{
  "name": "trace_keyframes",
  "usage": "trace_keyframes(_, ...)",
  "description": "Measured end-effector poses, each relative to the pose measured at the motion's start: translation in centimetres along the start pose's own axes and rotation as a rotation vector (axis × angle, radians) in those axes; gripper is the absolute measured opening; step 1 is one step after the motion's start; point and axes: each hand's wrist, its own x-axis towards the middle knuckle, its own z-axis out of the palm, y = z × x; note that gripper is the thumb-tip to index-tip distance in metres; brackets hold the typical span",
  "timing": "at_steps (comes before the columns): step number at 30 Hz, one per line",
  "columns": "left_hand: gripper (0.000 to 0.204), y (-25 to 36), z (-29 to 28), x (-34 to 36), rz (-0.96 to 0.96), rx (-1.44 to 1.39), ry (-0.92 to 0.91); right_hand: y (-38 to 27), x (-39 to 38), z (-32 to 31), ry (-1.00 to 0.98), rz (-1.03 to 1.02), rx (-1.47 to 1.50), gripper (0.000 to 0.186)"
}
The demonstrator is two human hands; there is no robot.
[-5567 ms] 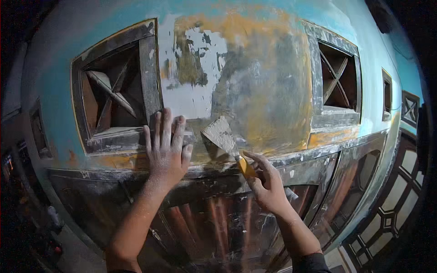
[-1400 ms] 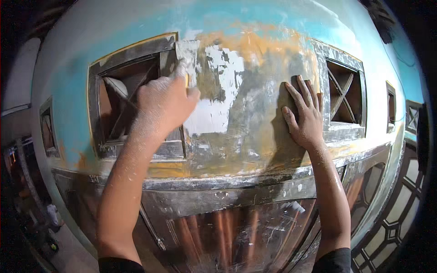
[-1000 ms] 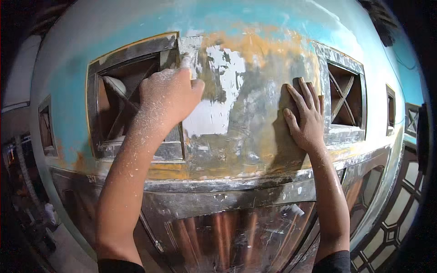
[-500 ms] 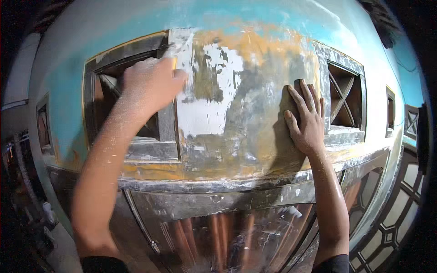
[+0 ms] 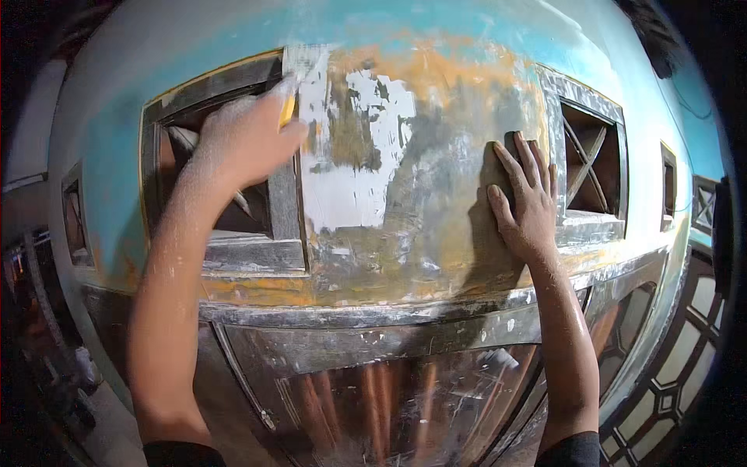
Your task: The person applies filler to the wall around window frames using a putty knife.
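Observation:
My left hand (image 5: 243, 145) is closed round a yellow-handled scraper (image 5: 287, 110), in front of the left vent's right side. Most of the tool is hidden in my fist, and its upper end is blurred against the frame edge and white patch. That white patch (image 5: 350, 194) covers part of the worn wall (image 5: 447, 179), which shows grey, orange and turquoise. Further right, my right hand (image 5: 527, 206) lies flat on the wall with its fingers spread and holds nothing. White dust specks both forearms.
A dark wooden vent frame (image 5: 288, 202) surrounds the left opening; another vent (image 5: 587, 159) with crossed slats sits right of my right hand. Below runs a scuffed wooden ledge (image 5: 373, 315) above a glazed panel (image 5: 412, 405). A latticed door (image 5: 677, 358) stands far right.
My left hand has shifted slightly left with the scraper, and more of the yellow handle shows. My right hand stays in place on the wall.

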Motion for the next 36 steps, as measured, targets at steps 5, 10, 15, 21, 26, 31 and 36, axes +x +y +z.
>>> trace_keyframes(5,0.081,2.7,3.2,-8.9,-0.11,-0.061,-0.367,1.1,-0.8,0.3,-0.004,0.021,0.005,0.059)
trace_keyframes(10,0.088,3.0,8.3,-21.6,-0.096,-0.273,-0.349,0.1,-0.4,0.4,0.028,0.019,0.071,0.057)
trace_keyframes(15,0.084,4.4,9.5,-24.4,-0.176,-0.582,-0.332,0.3,-1.0,0.3,0.025,0.026,0.013,0.056)
trace_keyframes(21,0.072,4.8,8.9,-23.3,-0.225,-0.822,-0.269,0.7,-1.6,0.4,0.014,0.051,-0.018,0.055)
trace_keyframes(26,0.071,5.0,10.3,-22.6,-0.275,-1.015,-0.407,0.8,-1.9,0.5,0.031,0.04,-0.018,0.055)
trace_keyframes(31,0.07,6.6,10.4,-23.1,-0.298,-1.01,-0.312,1.0,-3.3,0.7,0.013,0.093,0.01,0.055)
trace_keyframes(36,0.069,6.4,10.2,-21.5,-0.313,-0.987,-0.343,1.2,-5.2,0.7,0.003,0.092,-0.01,0.056)
